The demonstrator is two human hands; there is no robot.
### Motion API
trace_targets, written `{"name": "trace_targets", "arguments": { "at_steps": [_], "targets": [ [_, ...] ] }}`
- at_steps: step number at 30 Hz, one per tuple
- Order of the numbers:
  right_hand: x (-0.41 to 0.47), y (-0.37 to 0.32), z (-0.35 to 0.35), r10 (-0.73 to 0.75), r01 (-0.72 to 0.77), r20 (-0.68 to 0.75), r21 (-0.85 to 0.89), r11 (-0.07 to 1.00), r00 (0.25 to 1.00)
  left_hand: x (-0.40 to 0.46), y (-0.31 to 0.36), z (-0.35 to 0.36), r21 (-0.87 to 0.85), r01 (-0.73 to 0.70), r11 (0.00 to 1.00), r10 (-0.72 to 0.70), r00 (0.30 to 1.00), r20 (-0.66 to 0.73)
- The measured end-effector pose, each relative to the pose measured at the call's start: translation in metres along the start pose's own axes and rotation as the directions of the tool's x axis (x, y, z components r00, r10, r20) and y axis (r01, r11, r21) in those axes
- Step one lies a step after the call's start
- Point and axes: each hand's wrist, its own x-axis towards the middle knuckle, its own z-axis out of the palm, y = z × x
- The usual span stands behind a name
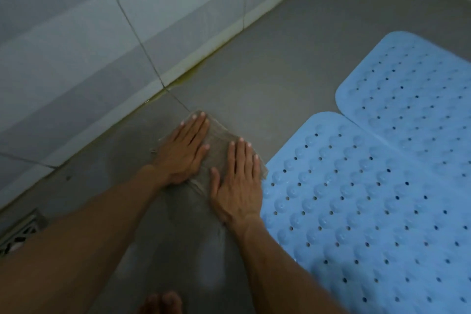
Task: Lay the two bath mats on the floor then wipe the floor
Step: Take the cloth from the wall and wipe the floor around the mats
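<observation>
Two light blue rubber bath mats with rows of holes lie flat on the grey tiled floor [267,79], side by side. The nearer mat [369,211] fills the lower right; the farther mat [413,99] lies beyond it at the right edge. A thin grey-brown cloth [219,145] is spread on the floor just left of the nearer mat. My left hand [183,153] presses flat on the cloth's left part with straight fingers. My right hand [237,181] presses flat on its right part, close to the mat's edge.
A pale tiled wall [102,33] runs diagonally along the left and top, with yellowish staining at its base. A metal floor drain grate [17,234] sits at the lower left. Toes [160,302] show at the bottom edge. Bare floor stretches beyond the cloth.
</observation>
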Motion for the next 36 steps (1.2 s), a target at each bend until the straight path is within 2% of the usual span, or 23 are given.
{"name": "trace_targets", "arguments": {
  "at_steps": [12,18,36],
  "targets": [
    [0.093,0.051,-0.025,0.048,-0.049,-0.05,-0.008,0.999,0.998,0.117,0.011,-0.01,0.057,-0.109,0.992,0.112,0.993,-0.049],
    [0.157,0.1,-0.054,0.032,-0.034,-0.038,-0.059,0.998,0.999,0.189,0.037,-0.018,0.021,-0.095,0.995,0.096,0.994,-0.056],
    [0.348,0.261,-0.124,0.097,-0.102,-0.051,-0.101,0.99,0.994,0.437,0.13,-0.042,0.042,-0.172,0.984,0.173,0.985,-0.02]
  ]
}}
